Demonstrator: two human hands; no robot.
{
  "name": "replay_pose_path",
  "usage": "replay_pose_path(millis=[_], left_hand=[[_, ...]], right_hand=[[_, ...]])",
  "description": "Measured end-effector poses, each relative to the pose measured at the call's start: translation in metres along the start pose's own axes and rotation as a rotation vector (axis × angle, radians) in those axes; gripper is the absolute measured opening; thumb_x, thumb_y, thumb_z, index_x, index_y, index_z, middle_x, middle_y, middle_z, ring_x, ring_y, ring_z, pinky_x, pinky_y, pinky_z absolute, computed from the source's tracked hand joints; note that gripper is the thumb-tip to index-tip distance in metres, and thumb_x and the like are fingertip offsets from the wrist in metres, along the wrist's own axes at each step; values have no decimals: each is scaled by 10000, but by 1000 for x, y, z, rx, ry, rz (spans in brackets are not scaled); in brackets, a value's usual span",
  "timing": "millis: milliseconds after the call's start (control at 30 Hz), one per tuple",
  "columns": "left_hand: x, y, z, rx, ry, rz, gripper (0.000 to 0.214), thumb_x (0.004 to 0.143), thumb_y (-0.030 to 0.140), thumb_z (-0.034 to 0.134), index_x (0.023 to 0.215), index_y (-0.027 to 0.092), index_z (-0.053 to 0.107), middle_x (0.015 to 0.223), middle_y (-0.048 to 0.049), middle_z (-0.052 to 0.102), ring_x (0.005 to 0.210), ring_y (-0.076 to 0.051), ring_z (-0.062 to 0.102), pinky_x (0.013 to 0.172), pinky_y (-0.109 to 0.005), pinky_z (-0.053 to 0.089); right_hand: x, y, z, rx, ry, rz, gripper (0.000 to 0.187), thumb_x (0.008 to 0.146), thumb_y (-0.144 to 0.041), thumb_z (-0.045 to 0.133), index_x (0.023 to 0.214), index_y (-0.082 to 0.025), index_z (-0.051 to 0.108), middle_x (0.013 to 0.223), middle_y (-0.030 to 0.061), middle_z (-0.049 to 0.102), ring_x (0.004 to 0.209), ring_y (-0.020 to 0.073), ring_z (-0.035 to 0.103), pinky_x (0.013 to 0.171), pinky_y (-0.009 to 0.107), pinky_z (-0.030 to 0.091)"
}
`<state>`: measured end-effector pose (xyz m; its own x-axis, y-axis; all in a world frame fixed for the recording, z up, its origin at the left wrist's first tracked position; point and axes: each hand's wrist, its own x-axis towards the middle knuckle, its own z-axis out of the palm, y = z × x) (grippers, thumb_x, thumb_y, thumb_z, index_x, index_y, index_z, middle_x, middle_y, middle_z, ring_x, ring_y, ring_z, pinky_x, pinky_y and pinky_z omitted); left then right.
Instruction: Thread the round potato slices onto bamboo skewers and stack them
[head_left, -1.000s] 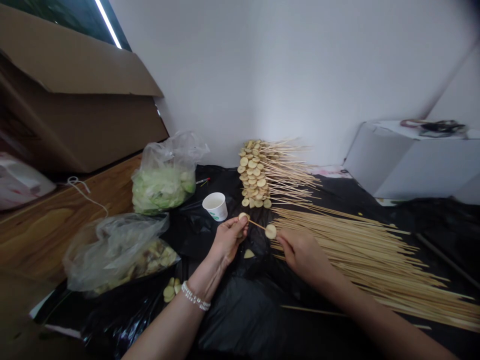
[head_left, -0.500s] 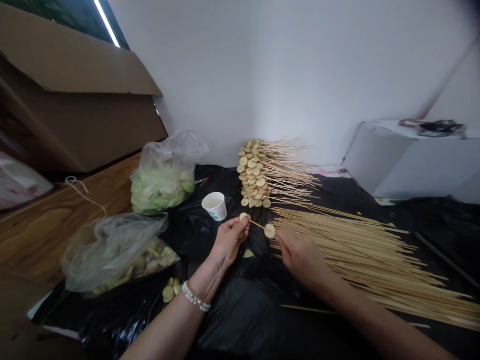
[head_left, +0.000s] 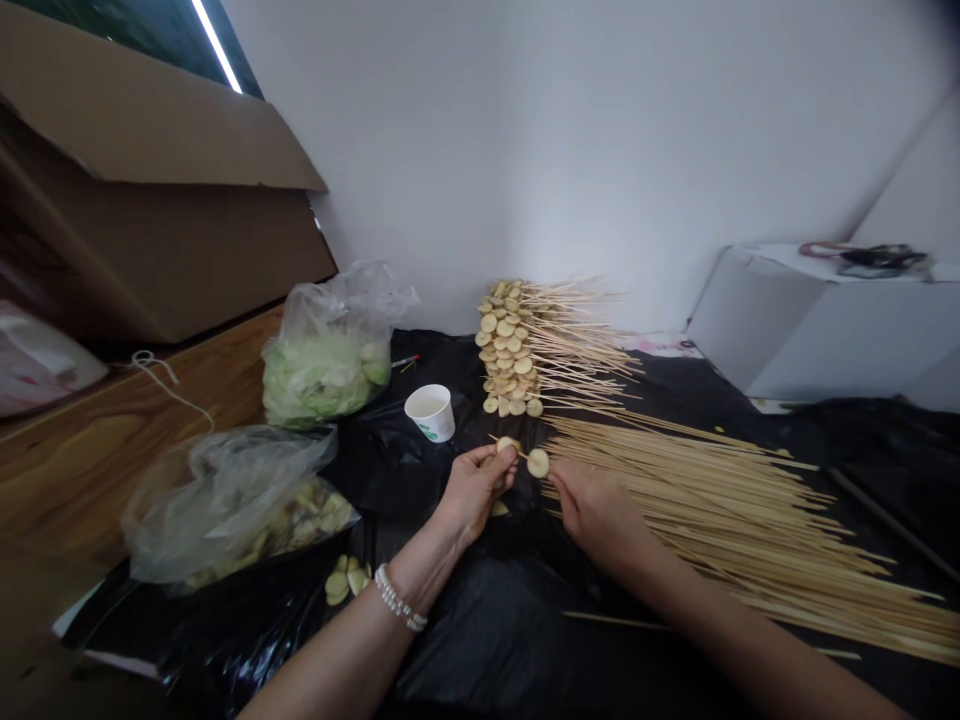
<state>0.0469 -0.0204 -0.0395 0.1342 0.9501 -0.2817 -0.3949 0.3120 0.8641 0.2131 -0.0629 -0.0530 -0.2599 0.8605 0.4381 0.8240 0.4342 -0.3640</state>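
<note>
Black plastic sheet [head_left: 480, 640] lies beneath the work. Above its middle, the left hand [head_left: 474, 492] pinches a pale slice [head_left: 507, 444], with the tip of a stick [head_left: 493, 437] poking out past it. The right hand [head_left: 600, 507] grips that stick close behind a second slice [head_left: 538, 463]. The hands are near each other but apart, linked by the stick. This skewer seems part-filled: two slices show, and whether the left fingers hide more I cannot tell.

Done, by the look of it, is the stack [head_left: 510, 350] near the wall, slices to the left, stick ends to the right. Much remains: a broad spread of bare sticks [head_left: 697, 500] beside the right hand, loose slices [head_left: 345, 580] near the left forearm, and a bag [head_left: 225, 510] of pale pieces, probably more slices. A cup [head_left: 431, 415] stands upright beyond the left hand.
</note>
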Motion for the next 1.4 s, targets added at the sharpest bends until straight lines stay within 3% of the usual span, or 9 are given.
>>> replay_pose_path(millis=[300,533,633,733,867,1133,1267,1400], left_hand=[[-3,-6,4,64,-60,59,354,505,368,859,688,111,697,611,-10,613,512,-36,497,502,-138,412],[-3,8,-1,127,-119,-15,345,545,387,839,706,115,701,682,-27,625,553,-43,517,535,-143,422],[-1,19,-11,338,-179,25,345,587,401,812,766,119,723,700,-44,633,562,-68,521,500,-157,395],[0,31,-21,632,-331,34,296,634,391,775,756,126,727,624,-35,611,528,-86,494,473,-175,361],[-1,40,-31,837,-504,76,232,652,344,749,774,147,733,622,-22,614,516,-93,455,473,-193,319],[5,36,-42,1239,-473,256,219,528,229,786,734,181,726,693,1,605,636,-135,518,542,-203,347],[3,35,-40,1222,-515,265,114,620,243,722,713,182,699,645,8,602,597,-126,509,527,-202,337],[-2,37,-32,987,-483,237,114,684,277,692,703,165,681,667,-16,620,607,-118,512,536,-197,362]], right_hand=[[0,0,4,-56,-13,-24,243,920,-132,358,838,-169,584,745,48,624,679,153,546,622,263,322],[2,4,-2,-80,40,-23,256,942,-173,365,837,-173,599,745,41,622,671,150,545,624,261,333],[4,6,-9,-101,115,-27,283,952,-184,354,830,-166,608,762,53,634,700,153,563,646,257,351],[5,8,-14,-134,147,-24,291,953,-189,356,828,-162,619,760,56,644,693,154,576,654,257,360],[6,8,-16,-179,135,-21,275,939,-184,380,842,-164,636,771,56,661,679,155,579,640,258,360],[5,6,-13,-172,115,-4,270,943,-199,388,866,-170,645,796,55,674,697,156,595,636,252,359],[6,5,-15,-177,109,-3,281,947,-210,385,834,-172,641,777,55,671,676,151,589,622,250,354],[6,5,-18,-173,141,-15,280,947,-207,383,856,-171,646,779,57,675,677,150,590,634,249,363]])
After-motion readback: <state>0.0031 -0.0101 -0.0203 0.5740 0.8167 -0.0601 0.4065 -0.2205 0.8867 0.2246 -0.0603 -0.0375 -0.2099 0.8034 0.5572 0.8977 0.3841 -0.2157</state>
